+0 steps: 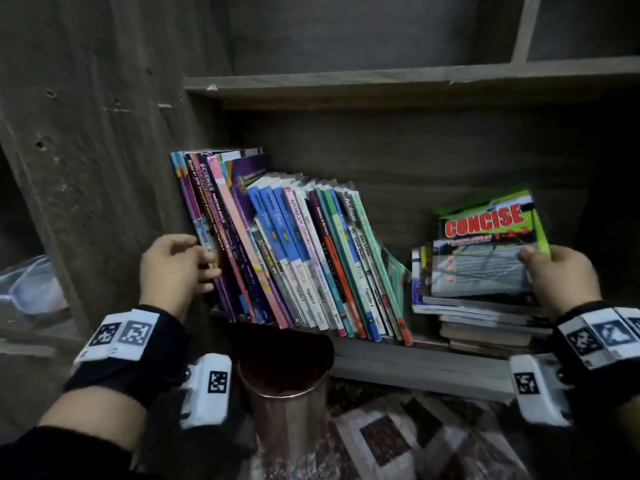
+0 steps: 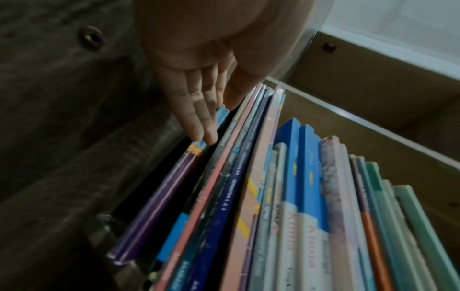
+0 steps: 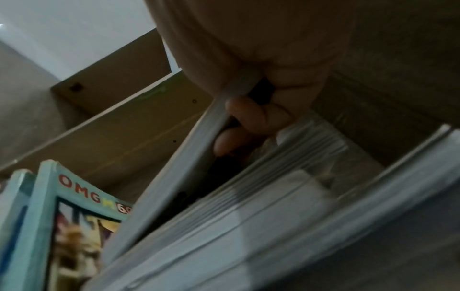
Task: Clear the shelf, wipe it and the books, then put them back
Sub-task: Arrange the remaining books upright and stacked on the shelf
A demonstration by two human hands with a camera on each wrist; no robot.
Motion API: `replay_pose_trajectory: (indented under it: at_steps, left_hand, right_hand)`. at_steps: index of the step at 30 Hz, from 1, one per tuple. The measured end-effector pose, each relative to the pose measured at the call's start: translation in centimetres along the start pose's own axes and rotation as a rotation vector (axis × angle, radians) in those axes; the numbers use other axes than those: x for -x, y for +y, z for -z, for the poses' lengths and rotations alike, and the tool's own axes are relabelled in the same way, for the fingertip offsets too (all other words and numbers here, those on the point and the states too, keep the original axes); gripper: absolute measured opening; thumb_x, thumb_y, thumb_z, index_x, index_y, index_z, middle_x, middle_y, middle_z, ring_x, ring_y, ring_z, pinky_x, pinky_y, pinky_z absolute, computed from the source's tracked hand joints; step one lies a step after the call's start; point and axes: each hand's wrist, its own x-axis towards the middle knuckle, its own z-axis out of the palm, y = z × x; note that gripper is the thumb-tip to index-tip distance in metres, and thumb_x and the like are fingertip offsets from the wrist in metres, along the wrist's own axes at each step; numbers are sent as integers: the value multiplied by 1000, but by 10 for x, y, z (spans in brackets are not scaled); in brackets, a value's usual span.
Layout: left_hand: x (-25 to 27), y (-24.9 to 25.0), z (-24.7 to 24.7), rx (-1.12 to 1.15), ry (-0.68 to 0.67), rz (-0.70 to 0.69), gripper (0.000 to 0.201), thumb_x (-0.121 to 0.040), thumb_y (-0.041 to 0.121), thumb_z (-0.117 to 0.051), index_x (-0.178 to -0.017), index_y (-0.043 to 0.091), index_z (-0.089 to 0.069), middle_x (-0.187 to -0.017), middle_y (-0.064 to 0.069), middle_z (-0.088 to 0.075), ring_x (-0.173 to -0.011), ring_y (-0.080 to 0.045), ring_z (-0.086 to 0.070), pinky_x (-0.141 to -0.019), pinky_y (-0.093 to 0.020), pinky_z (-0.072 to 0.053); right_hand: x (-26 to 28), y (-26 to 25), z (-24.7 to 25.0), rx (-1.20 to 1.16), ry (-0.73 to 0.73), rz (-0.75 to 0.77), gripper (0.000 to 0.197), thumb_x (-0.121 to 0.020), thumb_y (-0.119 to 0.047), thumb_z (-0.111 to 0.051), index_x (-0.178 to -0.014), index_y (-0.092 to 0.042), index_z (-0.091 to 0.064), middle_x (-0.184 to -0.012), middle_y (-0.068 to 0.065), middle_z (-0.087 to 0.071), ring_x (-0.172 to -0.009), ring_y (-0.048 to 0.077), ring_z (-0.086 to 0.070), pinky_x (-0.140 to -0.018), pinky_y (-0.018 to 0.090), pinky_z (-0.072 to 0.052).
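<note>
A row of thin books (image 1: 311, 258) leans leftward on the dark wooden shelf (image 1: 415, 368). My left hand (image 1: 204, 258) is at the row's left end. In the left wrist view its straight fingers (image 2: 199, 122) lie against the spines of the purple leftmost books (image 2: 159, 206). At the right, a flat stack of books (image 1: 478, 313) lies on the shelf. My right hand (image 1: 533, 268) grips the top one, a green book titled CONCISE (image 1: 485, 237), thumb on its cover. That book is tilted up off the stack. The right wrist view shows the fingers (image 3: 239, 118) curled under its cover (image 3: 174, 177).
A metal cup-shaped bin (image 1: 287, 393) stands on the floor just below the shelf's front edge, between my arms. A patterned rug (image 1: 398, 441) covers the floor. The upper shelf board (image 1: 381, 84) overhangs the books. A plastic bag (image 1: 27, 285) lies left of the shelf's side panel.
</note>
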Motion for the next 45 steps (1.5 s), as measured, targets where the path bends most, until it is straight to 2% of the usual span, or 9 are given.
replay_pose_trajectory:
  at_steps: [3, 8, 13, 17, 24, 27, 33, 37, 45]
  left_hand:
    - [-12, -18, 4, -142, 7, 48, 21, -92, -2, -47, -107, 11, -52, -77, -8, -59, -58, -20, -59, -47, -25, -48]
    - [-24, -44, 5, -322, -76, 170, 21, -92, -3, -53, -113, 1, -52, -79, -16, -59, -60, -24, -54, -56, -33, -48]
    - [-24, -59, -1, -466, -230, 221, 34, -87, 6, -68, -114, 9, -47, -83, -19, -62, -60, -25, -55, -70, -45, -55]
    - [-28, -70, -6, -574, -265, 209, 28, -88, 6, -65, -112, 9, -51, -92, -19, -67, -71, -34, -67, -68, -48, -59]
    - [-38, -84, -4, -682, -327, 156, 25, -94, 14, -57, -118, 8, -55, -102, -20, -67, -87, -36, -67, -77, -47, -58]
    - [-40, -81, -4, -817, -301, 114, 29, -95, 15, -55, -121, 2, -54, -109, -23, -65, -97, -36, -64, -83, -40, -55]
    - [-33, -65, -5, -1128, -338, 122, 31, -97, 23, -54, -108, -5, -62, -107, -19, -66, -98, -32, -64, -72, -32, -47]
    - [-28, -61, -12, -909, -512, 136, 34, -86, 33, -70, -85, 0, -60, -86, -20, -72, -75, -33, -71, -67, -42, -59]
    - [-25, -65, -12, -850, -471, -35, 35, -84, 34, -71, -80, 10, -47, -82, -13, -68, -73, -27, -68, -68, -44, -58]
  right_hand:
    - [-8, -5, 1, 223, -39, -62, 41, -95, -33, -53, -104, 6, -63, -107, 32, -61, -101, 44, -57, -82, 41, -43]
    - [11, -22, -6, 703, -32, -69, 41, -86, -33, -64, -121, -12, -56, -122, 23, -51, -113, 41, -46, -95, 47, -39]
    - [51, -88, -34, 347, 31, 444, 39, -91, -26, -59, -128, -18, -57, -130, 18, -50, -124, 38, -40, -102, 50, -35]
    - [93, -164, -88, 102, -117, 762, 30, -91, -29, -57, -119, -22, -64, -121, 5, -58, -119, 24, -48, -103, 42, -38]
    - [121, -274, -176, 262, -304, 1164, 51, -94, -41, -50, -143, -30, -40, -150, 0, -37, -141, 19, -27, -114, 44, -22]
    - [114, -299, -202, 379, -446, 1191, 59, -94, -43, -52, -148, -33, -29, -156, -2, -27, -144, 20, -21, -114, 45, -22]
    - [100, -292, -218, 179, -491, 1230, 55, -92, -29, -56, -144, -32, -37, -141, -5, -44, -132, 16, -36, -107, 39, -37]
    - [98, -289, -220, 140, -489, 1248, 55, -93, -30, -56, -144, -31, -37, -141, -5, -43, -132, 15, -35, -108, 38, -35]
    - [94, -285, -218, 112, -492, 1277, 55, -94, -33, -54, -145, -33, -34, -144, -7, -40, -134, 11, -32, -105, 34, -37]
